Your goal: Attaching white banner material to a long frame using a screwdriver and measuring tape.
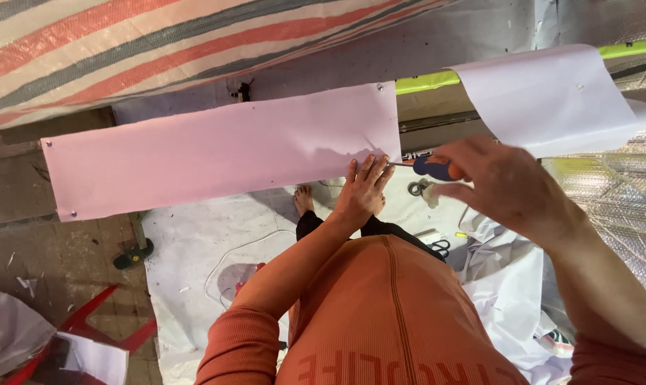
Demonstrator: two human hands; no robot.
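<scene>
My left hand [363,191] lay spread flat on the thin, floppy pink sheet [216,153] at frame centre; my right hand [505,182] gripped the screwdriver [431,168] by its handle.

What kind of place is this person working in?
Probably a makeshift workshop or work yard. A striped tarp hangs overhead, a white sheet covers the rough ground, and the right hand drives a screwdriver into a pink panel.

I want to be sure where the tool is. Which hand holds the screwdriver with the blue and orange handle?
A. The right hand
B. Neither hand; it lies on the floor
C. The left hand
A: the right hand grips the screwdriver, while the left hand lies flat against the pink sheet.
</scene>
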